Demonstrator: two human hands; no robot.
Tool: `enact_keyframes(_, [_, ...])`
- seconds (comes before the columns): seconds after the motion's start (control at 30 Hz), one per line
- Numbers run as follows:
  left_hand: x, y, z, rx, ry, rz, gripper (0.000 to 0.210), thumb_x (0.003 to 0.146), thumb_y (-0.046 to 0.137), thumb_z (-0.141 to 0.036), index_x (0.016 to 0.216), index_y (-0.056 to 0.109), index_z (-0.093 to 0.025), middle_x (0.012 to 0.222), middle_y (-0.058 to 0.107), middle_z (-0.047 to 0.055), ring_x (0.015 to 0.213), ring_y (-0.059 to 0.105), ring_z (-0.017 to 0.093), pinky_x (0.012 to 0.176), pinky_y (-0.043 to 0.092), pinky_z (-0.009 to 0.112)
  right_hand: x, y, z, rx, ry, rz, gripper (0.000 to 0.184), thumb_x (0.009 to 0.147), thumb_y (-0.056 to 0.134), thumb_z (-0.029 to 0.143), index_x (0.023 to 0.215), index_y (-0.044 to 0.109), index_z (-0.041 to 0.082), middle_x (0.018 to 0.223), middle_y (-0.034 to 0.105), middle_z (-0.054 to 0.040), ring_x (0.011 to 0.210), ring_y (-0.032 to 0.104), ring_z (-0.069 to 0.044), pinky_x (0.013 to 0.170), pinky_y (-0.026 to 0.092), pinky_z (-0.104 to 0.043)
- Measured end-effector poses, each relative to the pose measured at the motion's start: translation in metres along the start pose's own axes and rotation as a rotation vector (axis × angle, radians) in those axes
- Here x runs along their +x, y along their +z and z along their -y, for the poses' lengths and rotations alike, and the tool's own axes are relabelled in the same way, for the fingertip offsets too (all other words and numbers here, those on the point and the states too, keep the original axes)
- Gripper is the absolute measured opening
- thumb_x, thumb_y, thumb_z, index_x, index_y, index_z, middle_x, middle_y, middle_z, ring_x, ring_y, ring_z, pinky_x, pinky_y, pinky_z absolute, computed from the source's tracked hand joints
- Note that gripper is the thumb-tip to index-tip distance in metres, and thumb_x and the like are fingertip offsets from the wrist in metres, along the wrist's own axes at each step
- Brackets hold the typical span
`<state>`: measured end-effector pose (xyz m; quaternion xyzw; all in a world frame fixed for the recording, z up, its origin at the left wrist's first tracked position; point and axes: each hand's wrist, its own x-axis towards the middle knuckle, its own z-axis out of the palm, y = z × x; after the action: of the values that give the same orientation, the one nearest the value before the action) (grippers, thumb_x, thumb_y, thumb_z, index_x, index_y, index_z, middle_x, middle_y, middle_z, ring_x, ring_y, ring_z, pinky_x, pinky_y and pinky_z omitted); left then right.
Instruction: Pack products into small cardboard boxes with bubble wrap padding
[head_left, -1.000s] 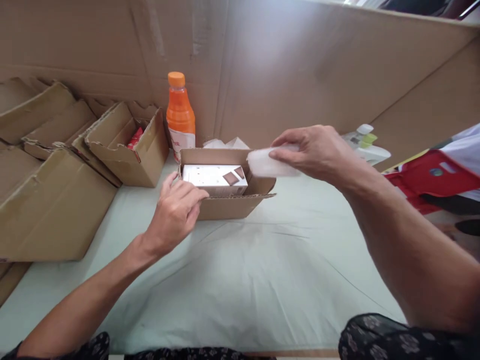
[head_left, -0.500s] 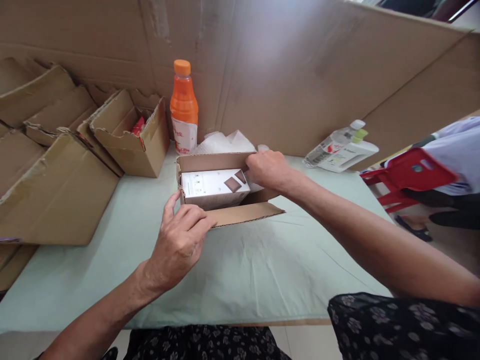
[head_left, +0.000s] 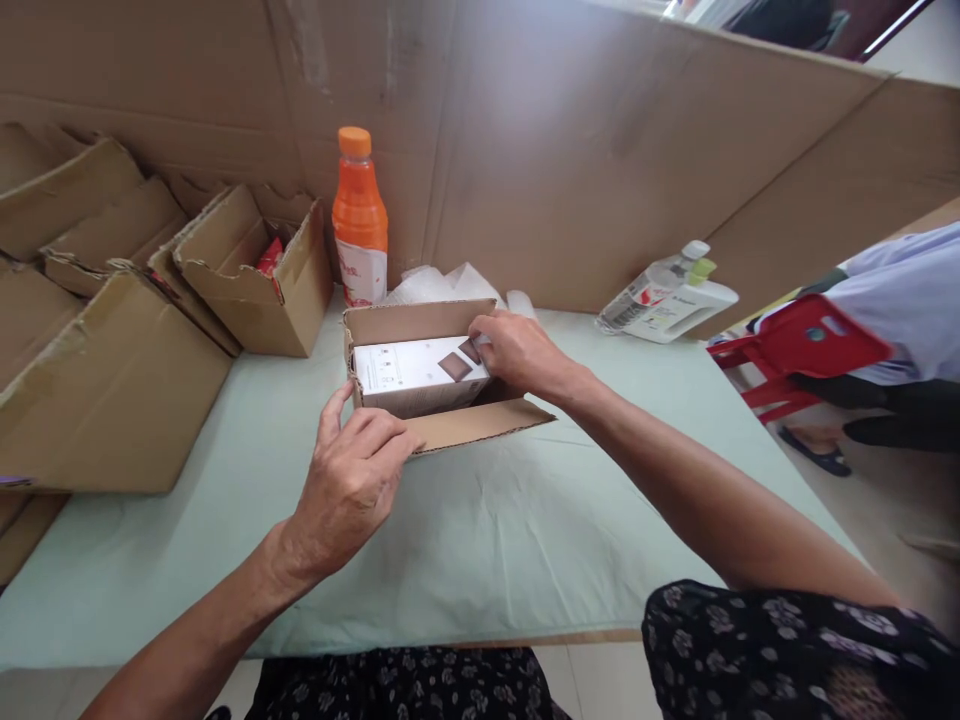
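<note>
A small open cardboard box [head_left: 420, 316] stands on the table, its front flap folded outward. Inside lies a white carton [head_left: 405, 362] with dark brown squares printed at its right end. My left hand [head_left: 356, 470] holds the cardboard box at its left front, thumb at the corner and fingers over the flap. At the box's right end is my right hand [head_left: 521, 350], its fingers curled down inside, against or beside the carton's end. Those fingertips are hidden, so what they pinch cannot be made out. Crumpled white wrap [head_left: 435, 284] lies behind the box.
An orange drink bottle [head_left: 360, 225] stands behind left, beside a cardboard bin [head_left: 262, 300] with a red packet. More bins [head_left: 112, 390] fill the left. A clear bottle [head_left: 649, 290] and white jug [head_left: 686, 312] lean against the cardboard wall [head_left: 585, 150]. A person sits beyond a red stool [head_left: 817, 345].
My right hand has moved slightly left and down into the box's right end; white wrap that showed under it is hidden now. The left hand keeps its hold. The view has shifted slightly.
</note>
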<state>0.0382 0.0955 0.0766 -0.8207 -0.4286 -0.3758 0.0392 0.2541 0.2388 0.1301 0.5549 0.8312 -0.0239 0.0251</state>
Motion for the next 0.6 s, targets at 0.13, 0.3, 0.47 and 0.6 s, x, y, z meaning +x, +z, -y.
enact_keyframes(0.13, [-0.002,0.003,0.000,0.029,0.019,-0.012,0.026,0.091,0.051,-0.001,0.100,0.068,-0.018,0.091,0.070,0.003,0.088,0.064,0.018,0.117,0.036,0.061,-0.010,0.006,0.007,-0.020,-0.050,0.008,0.034,0.096,0.044,0.012,0.122,0.065,0.016,0.116,0.067,-0.0147,0.090,0.062,-0.024,0.074,0.040,-0.033])
enact_keyframes(0.3, [-0.015,0.003,0.000,0.039,-0.014,-0.178,0.041,0.085,0.062,-0.002,0.123,0.063,-0.018,0.120,0.065,0.013,0.121,0.059,0.028,0.115,0.041,0.059,-0.044,-0.002,-0.007,-0.105,-0.085,-0.306,0.032,0.094,0.049,0.014,0.119,0.069,0.017,0.143,0.056,-0.0167,0.115,0.058,-0.032,0.093,0.042,-0.047])
enact_keyframes(0.47, [-0.049,0.006,0.002,-0.055,-0.302,-0.287,0.059,0.087,0.066,-0.013,0.143,0.051,-0.025,0.141,0.054,0.014,0.134,0.052,0.029,0.114,0.045,0.051,-0.109,0.017,-0.053,0.225,0.011,-0.645,0.025,0.097,0.053,0.029,0.115,0.070,0.024,0.139,0.062,-0.0106,0.128,0.057,-0.031,0.105,0.044,-0.051])
enact_keyframes(0.6, [-0.073,0.031,0.011,-0.357,-0.670,-0.177,0.066,0.091,0.064,-0.025,0.152,0.040,-0.029,0.149,0.048,0.013,0.134,0.053,0.028,0.112,0.048,0.051,-0.125,0.073,-0.060,0.562,0.059,-0.481,0.044,0.091,0.063,0.038,0.132,0.060,0.024,0.138,0.063,-0.0131,0.120,0.064,-0.029,0.093,0.055,-0.047])
